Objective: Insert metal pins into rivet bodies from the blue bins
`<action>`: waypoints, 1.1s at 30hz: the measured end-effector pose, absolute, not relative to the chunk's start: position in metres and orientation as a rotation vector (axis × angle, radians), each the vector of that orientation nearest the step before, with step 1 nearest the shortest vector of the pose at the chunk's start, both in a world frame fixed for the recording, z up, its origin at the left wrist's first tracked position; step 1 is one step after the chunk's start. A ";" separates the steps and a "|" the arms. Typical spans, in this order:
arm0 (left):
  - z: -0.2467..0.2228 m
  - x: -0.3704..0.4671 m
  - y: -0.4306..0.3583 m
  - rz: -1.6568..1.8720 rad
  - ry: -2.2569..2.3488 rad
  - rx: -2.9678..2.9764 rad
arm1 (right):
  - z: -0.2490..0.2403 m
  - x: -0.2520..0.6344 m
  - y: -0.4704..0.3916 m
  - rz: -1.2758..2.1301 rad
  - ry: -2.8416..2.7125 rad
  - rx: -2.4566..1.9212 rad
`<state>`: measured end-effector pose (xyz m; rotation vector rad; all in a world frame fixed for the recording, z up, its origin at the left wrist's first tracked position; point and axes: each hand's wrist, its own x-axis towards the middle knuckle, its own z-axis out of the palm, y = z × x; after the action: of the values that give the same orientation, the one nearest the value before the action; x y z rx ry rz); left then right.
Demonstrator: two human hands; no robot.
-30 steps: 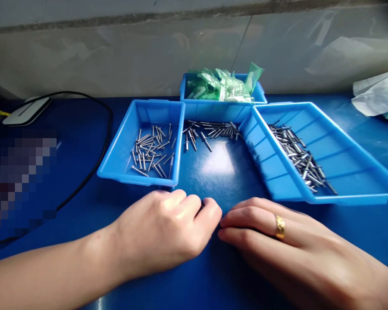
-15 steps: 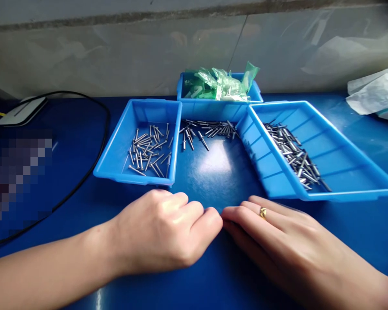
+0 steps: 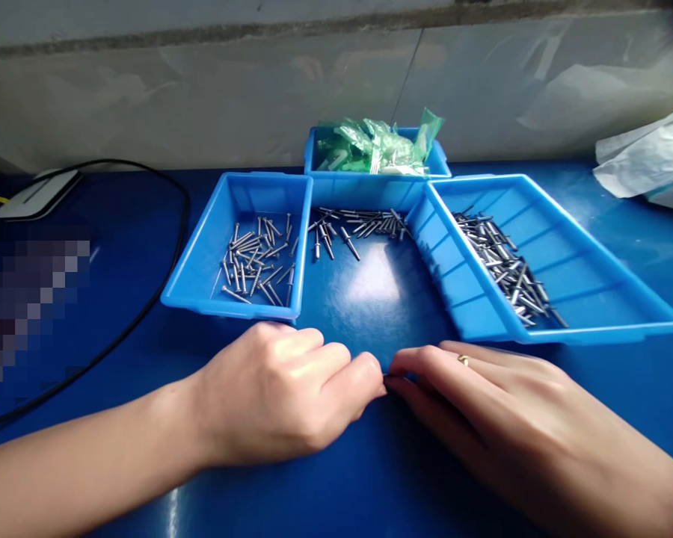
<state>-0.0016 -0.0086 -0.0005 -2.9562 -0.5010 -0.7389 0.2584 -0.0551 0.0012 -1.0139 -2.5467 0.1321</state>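
My left hand (image 3: 292, 396) is closed in a fist, its thumb side meeting the fingertips of my right hand (image 3: 482, 411) at the centre front. Between the two hands a tiny dark bit of something thin shows; it is too small to make out. The right hand, with a gold ring, has its thumb and index finger pinched together. Just beyond the left hand stands a blue bin (image 3: 185, 291) with silver screws (image 3: 250, 254). Beyond the right hand, another blue bin (image 3: 611, 299) holds rivets (image 3: 510, 265). More rivets (image 3: 370, 222) lie loose on the blue surface between the bins.
At the back, a third blue bin (image 3: 437, 158) holds green plastic packets (image 3: 381, 146). A black cable (image 3: 186, 217) curves on the left beside a white device (image 3: 37, 196). White paper or plastic (image 3: 650, 157) lies at the far right, near the wall.
The fingertips of my hands have drawn slightly apart, showing a thin dark bit between them. The bins appear shifted slightly left in view.
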 end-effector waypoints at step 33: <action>0.001 -0.001 -0.008 -0.699 -0.534 -2.906 | 0.010 0.258 -0.054 0.295 -2.463 -1.105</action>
<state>-0.0007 -0.0079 0.0011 -2.9057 -0.5337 -0.6985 0.2580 -0.0543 0.0095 -1.1053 -2.4631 0.2954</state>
